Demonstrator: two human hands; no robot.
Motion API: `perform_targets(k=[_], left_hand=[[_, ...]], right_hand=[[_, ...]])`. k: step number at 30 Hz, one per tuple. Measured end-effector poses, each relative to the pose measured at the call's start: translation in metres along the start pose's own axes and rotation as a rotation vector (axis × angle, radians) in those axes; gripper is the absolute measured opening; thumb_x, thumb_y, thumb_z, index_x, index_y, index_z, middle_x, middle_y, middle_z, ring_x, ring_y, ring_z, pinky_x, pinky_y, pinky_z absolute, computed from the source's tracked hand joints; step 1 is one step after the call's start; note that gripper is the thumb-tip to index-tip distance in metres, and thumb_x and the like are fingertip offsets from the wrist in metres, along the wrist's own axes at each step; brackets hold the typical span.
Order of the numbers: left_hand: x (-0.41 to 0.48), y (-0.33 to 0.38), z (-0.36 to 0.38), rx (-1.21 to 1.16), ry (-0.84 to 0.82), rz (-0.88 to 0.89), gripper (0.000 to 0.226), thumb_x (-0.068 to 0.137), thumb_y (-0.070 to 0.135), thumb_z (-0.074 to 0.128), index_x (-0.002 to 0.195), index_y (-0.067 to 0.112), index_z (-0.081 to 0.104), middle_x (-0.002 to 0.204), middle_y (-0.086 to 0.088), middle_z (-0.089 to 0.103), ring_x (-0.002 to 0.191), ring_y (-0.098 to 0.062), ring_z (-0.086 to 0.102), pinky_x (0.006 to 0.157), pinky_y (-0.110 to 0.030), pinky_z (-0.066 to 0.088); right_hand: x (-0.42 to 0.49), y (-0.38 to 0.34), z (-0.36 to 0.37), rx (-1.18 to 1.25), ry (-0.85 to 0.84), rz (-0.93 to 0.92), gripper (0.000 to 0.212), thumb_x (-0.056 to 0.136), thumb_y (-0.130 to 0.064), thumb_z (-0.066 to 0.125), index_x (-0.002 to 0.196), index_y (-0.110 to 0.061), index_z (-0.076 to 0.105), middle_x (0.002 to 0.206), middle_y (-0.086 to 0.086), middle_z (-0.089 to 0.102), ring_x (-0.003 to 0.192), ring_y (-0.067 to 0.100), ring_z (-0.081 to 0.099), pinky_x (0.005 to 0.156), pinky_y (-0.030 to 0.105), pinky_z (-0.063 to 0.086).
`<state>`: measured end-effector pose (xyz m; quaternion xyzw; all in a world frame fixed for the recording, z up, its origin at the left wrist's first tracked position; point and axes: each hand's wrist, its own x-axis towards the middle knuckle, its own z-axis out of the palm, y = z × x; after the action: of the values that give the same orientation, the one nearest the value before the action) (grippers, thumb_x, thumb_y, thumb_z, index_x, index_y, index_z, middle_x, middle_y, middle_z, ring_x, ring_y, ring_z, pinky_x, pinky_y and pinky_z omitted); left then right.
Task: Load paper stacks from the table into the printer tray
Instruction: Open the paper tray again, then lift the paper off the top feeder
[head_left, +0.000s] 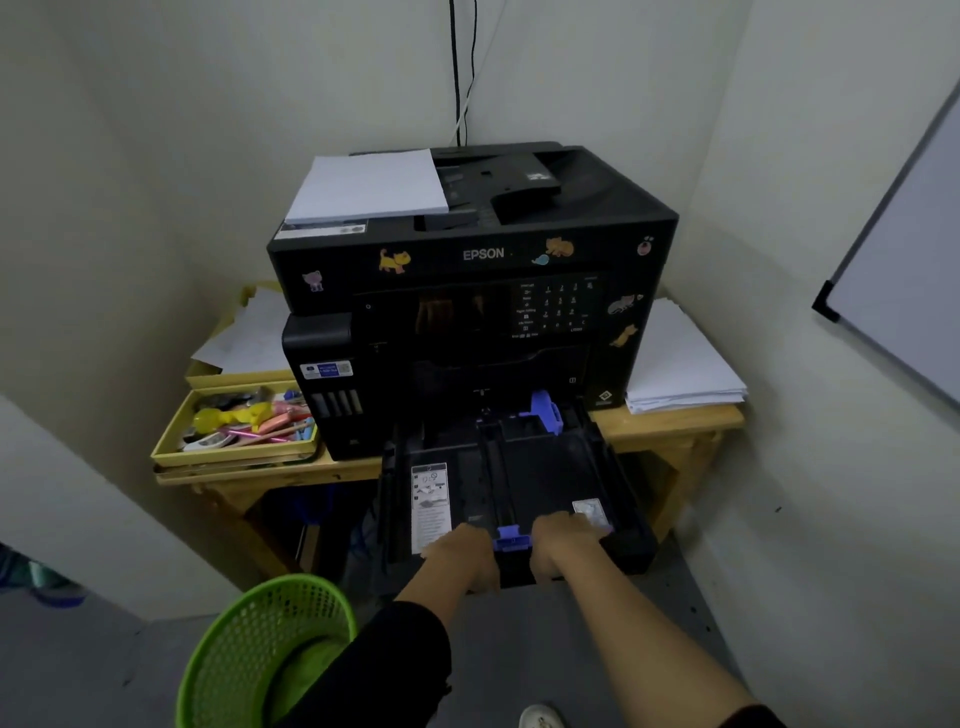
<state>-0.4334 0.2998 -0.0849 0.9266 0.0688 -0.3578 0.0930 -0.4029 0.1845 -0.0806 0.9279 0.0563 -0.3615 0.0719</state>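
Note:
A black Epson printer (470, 254) stands on a wooden table (670, 422) in a corner. Its black paper tray (467, 483) is pulled far out toward me and holds no paper. Blue guides (543, 410) stand up at the tray's back and front. My left hand (462, 556) and my right hand (563, 540) both grip the tray's front edge, either side of the front blue guide. One white paper stack (371, 187) lies on top of the printer. Another stack (680, 364) lies on the table to the printer's right.
A yellow tray (171, 452) of pens and small items sits left of the printer, with loose sheets (244, 338) behind it. A green mesh basket (260, 649) stands on the floor at lower left. A whiteboard (904, 280) hangs on the right wall. Cables run up the corner.

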Motion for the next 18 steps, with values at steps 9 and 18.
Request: perform_targets(k=[9, 18], left_hand=[[0.006, 0.010, -0.143, -0.136, 0.532, 0.072, 0.050, 0.084, 0.026, 0.057, 0.130, 0.011, 0.047, 0.127, -0.014, 0.054, 0.117, -0.031, 0.052, 0.093, -0.044, 0.050], [-0.018, 0.011, -0.294, -0.549, 1.203, 0.246, 0.029, 0.085, 0.014, 0.057, 0.113, 0.005, 0.059, 0.112, -0.013, 0.065, 0.103, -0.028, 0.060, 0.088, -0.038, 0.052]], right_hand=[[0.001, -0.014, -0.150, 0.231, 0.354, -0.213, 0.034, 0.080, -0.019, 0.065, 0.112, -0.008, 0.059, 0.118, 0.012, 0.059, 0.101, 0.030, 0.060, 0.077, 0.033, 0.051], [-0.010, -0.014, -0.297, 0.911, 0.937, -0.563, 0.015, 0.080, -0.013, 0.060, 0.096, -0.010, 0.060, 0.096, 0.006, 0.061, 0.072, 0.014, 0.055, 0.061, 0.025, 0.048]])
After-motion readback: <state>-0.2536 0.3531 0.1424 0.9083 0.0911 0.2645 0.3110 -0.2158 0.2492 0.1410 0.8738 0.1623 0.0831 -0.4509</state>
